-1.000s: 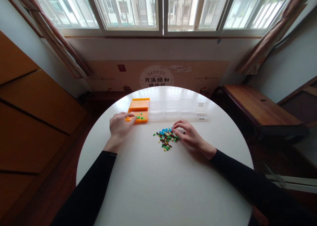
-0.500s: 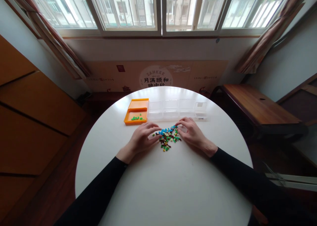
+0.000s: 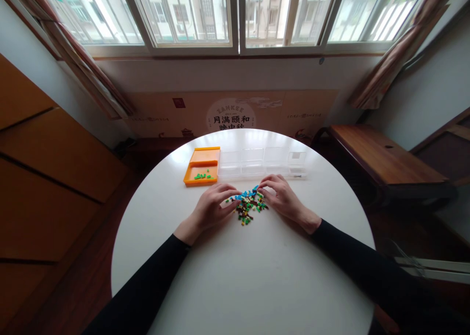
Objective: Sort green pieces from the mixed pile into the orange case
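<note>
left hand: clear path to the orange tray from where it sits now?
Probably yes. The left hand rests at the left edge of the brick pile, and the orange tray lies just beyond it to the left, with only bare table between them.

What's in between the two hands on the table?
A small heap of tiny coloured bricks lies between the left hand and the right hand, with fingertips of both at its edges, as the head view shows.

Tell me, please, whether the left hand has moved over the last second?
Yes. The left hand left the orange tray, moving right to the brick pile.
</note>
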Tool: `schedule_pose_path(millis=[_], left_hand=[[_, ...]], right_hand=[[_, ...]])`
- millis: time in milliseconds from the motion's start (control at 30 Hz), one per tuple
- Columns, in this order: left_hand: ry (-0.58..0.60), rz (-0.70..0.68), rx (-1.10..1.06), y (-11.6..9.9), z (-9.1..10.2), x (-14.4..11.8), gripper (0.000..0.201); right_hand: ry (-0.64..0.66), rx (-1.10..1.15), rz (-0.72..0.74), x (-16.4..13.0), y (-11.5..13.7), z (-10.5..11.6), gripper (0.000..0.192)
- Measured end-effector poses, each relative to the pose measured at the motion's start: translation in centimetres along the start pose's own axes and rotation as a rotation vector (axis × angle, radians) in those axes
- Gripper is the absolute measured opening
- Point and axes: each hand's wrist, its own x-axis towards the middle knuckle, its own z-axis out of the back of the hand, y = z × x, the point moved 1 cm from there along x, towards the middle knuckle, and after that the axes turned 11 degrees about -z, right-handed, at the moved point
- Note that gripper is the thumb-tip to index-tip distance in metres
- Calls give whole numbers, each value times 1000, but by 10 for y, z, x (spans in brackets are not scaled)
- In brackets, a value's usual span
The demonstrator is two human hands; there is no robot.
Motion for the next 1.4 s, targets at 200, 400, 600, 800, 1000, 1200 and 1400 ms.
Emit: schedule_pose_path(millis=[200, 400, 600, 800, 1000, 1200, 1400], left_hand=[[-50, 14, -38, -8, -4, 6, 16], [-121, 13, -75, -17, -14, 14, 14], [-157, 40, -3, -22, -18, 17, 15], [-153, -22, 54, -24, -19, 19, 10], [-169, -68, 61, -26, -17, 20, 10], [-192, 30, -11, -22, -18, 17, 11], [-219, 123, -18, -17, -19, 11, 10]], right_hand=[[-5, 123, 37, 0, 19, -4, 11], [29, 208, 36, -3, 21, -7, 9], [53, 274, 20, -3, 17, -9, 13], [84, 285, 4, -3, 18, -10, 21], [86, 276, -5, -2, 17, -10, 22], [94, 252, -5, -2, 18, -8, 21], [82, 204, -1, -2, 18, -7, 19]])
